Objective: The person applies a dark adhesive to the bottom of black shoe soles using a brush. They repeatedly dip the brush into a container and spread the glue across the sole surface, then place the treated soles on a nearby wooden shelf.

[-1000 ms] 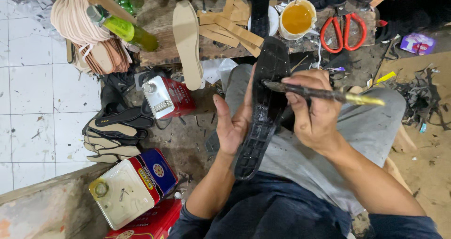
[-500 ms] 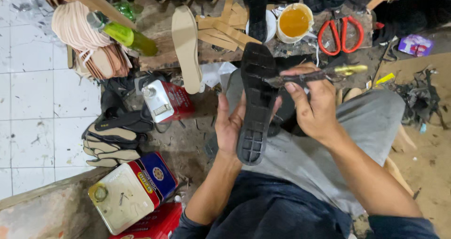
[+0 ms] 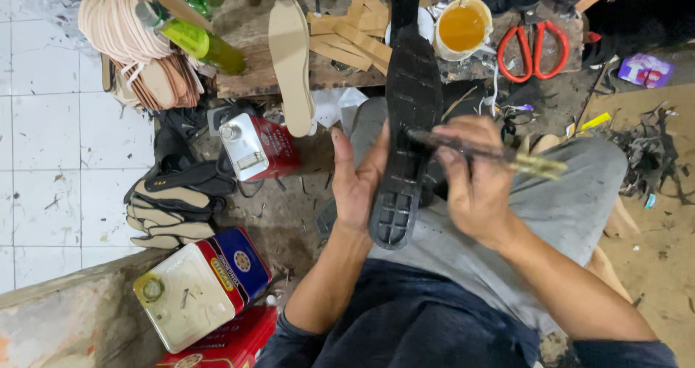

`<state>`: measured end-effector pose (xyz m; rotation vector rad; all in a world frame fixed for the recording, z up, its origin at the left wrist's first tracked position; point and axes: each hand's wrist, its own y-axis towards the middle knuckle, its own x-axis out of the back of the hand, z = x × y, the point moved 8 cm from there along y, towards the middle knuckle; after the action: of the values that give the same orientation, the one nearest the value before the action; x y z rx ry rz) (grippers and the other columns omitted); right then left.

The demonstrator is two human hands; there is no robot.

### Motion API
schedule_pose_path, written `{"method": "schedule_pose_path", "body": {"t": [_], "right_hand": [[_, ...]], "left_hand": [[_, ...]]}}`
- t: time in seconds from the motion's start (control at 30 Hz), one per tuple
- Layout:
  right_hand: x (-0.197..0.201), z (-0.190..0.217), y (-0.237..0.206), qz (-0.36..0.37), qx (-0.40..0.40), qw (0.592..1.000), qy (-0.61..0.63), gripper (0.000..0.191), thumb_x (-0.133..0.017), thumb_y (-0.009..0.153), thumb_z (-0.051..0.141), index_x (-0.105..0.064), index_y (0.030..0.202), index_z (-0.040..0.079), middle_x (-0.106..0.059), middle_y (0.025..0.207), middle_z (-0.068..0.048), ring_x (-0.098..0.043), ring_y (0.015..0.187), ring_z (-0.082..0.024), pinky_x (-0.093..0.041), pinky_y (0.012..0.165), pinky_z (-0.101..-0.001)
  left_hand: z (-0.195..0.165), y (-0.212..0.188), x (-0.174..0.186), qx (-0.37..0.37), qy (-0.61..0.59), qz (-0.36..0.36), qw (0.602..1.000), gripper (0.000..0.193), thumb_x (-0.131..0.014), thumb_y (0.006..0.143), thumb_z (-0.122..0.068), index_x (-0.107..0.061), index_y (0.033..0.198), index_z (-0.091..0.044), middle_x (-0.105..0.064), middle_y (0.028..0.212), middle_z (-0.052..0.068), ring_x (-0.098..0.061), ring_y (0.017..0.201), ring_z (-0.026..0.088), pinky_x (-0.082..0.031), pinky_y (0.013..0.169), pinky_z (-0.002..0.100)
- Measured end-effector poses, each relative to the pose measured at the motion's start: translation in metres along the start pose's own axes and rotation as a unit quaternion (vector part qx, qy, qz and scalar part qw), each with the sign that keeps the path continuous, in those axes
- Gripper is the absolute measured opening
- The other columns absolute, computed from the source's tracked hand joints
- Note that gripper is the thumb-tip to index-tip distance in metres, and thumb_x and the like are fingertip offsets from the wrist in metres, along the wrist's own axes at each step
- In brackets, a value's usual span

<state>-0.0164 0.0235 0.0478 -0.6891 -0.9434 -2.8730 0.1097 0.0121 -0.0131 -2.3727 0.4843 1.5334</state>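
The left hand point(image 3: 356, 183) holds a long black rubber shoe sole point(image 3: 405, 136) from behind, with the palm against its back and the fingers spread along the left edge. The sole stands almost upright over the person's lap, its ribbed heel end low against the grey trousers point(image 3: 550, 209) and its narrow end pointing up toward the wooden board point(image 3: 253, 31). The right hand point(image 3: 474, 183) is closed around a thin brush point(image 3: 485, 153) with a yellowish handle; the dark tip of the brush touches the right edge of the sole, near its middle. This hand looks a little blurred.

On the wooden board, near its front edge, a small white pot with yellow glue point(image 3: 462, 26) stands just beside the top of the sole. Red scissors point(image 3: 534, 48) lie to the right of the pot. A pale insole point(image 3: 291, 60) lies across the front edge of the board and hangs over it. A green bottle point(image 3: 190, 36) rests tilted at the left end of the board, next to a stack of thin insoles point(image 3: 119, 39).

On the dirty floor, a red can point(image 3: 257, 147) stands left of the left hand. A pile of dark soles point(image 3: 174, 201) lies further left, and a square tin point(image 3: 199, 288) is near the person's left elbow.
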Motion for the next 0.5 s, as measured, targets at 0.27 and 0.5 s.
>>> {"method": "schedule_pose_path", "body": {"t": [0.27,0.5], "right_hand": [[0.019,-0.054,0.023,0.025,-0.059,0.996,0.059,0.017,-0.058,0.107,0.009,-0.064,0.121,-0.001,-0.066,0.113,-0.014,-0.067,0.103,-0.027,-0.053,0.09,-0.0336],[0.036,-0.218,0.076,-0.005,-0.021,0.963,-0.268,0.02,-0.079,0.102,0.012,-0.068,0.097,-0.004,-0.065,0.102,-0.02,-0.06,0.101,-0.039,-0.044,0.086,-0.0475]], "left_hand": [[0.005,-0.001,0.034,-0.001,-0.255,-0.042,0.966,0.066,-0.044,0.109,-0.053,-0.041,0.154,-0.005,-0.052,0.151,0.018,-0.05,0.141,0.038,-0.036,0.123,0.061],[0.02,-0.021,0.052,-0.012,-0.302,-0.091,0.949,0.049,-0.051,0.108,-0.04,-0.052,0.142,-0.005,-0.057,0.147,0.022,-0.051,0.14,0.038,-0.034,0.122,0.059]]}}
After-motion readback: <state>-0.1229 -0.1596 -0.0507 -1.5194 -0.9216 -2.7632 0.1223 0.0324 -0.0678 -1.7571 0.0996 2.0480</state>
